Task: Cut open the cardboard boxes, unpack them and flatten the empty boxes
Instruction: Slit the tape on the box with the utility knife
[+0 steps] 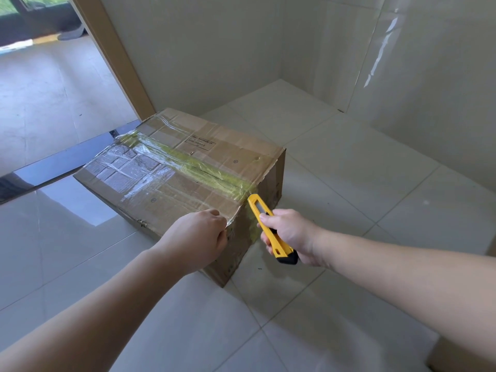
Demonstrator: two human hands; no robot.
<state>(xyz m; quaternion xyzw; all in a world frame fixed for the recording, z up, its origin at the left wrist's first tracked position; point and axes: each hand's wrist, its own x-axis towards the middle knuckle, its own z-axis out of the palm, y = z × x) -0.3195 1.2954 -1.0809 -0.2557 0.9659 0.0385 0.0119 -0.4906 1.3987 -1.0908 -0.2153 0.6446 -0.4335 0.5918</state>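
Observation:
A brown cardboard box stands on the tiled floor, its top flaps sealed with clear and yellowish tape along the middle seam. My left hand holds the box at its near top corner, fingers curled over the edge. My right hand grips a yellow utility knife with a black end. The knife's tip sits at the near end of the taped seam, where the tape folds down the side of the box.
Glossy tiled walls meet in a corner behind the box. An open doorway with a tan frame and a dark threshold strip lies at the left. A piece of another cardboard box shows at the bottom right.

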